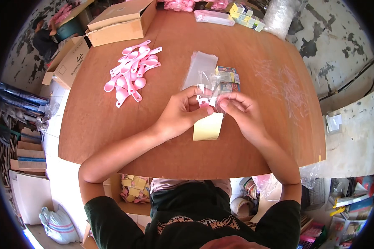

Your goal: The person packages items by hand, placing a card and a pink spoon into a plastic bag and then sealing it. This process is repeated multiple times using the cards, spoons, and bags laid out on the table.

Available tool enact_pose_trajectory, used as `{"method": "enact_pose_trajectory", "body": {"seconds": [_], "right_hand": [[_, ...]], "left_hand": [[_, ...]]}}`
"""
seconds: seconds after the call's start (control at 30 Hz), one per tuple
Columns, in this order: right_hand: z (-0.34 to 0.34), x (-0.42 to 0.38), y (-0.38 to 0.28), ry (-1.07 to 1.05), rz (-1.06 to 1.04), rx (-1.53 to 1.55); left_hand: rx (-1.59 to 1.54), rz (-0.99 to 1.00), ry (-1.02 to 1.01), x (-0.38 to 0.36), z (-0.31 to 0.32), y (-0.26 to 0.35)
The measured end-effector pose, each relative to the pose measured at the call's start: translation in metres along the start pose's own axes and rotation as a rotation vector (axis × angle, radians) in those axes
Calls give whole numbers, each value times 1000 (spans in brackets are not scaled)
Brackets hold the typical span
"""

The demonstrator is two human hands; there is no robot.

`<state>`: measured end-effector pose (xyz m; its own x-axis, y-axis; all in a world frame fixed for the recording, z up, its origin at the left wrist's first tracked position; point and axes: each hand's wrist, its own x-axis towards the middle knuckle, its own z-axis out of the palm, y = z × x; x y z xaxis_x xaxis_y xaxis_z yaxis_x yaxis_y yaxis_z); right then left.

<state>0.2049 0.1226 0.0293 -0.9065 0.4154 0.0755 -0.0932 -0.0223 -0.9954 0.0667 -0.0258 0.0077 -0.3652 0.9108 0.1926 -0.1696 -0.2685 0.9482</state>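
Over the near middle of the table, my left hand is closed on a clear plastic bag. The white-and-pink end of a spoon shows at its fingertips. My right hand pinches the right side of the same bag with thumb and forefinger. Directly below the fingers hangs a pale yellow card; its upper edge is hidden by the left thumb. Just beyond the hands lie a stack of flat clear bags and a stack of printed cards. A pile of pink spoons is farther left.
Thin clear plastic strips are scattered at the right. Along the back stand a cardboard box, a plastic-wrapped bundle, yellow card stacks and a plastic roll. Another person sits at far left.
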Motion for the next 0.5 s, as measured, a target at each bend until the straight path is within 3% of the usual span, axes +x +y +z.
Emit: {"method": "enact_pose_trajectory", "body": {"seconds": [0.13,0.2,0.5], "right_hand": [[-3,0,11,65,-17,-2],[-3,-1,15,95,-84,50],[-12,-3,17,26,-148,14]], "left_hand": [[-37,-21,2,2,-2,1],[-85,-126,82,1,-3,-2],[-80,-45,51,-2,-4,-7]]}}
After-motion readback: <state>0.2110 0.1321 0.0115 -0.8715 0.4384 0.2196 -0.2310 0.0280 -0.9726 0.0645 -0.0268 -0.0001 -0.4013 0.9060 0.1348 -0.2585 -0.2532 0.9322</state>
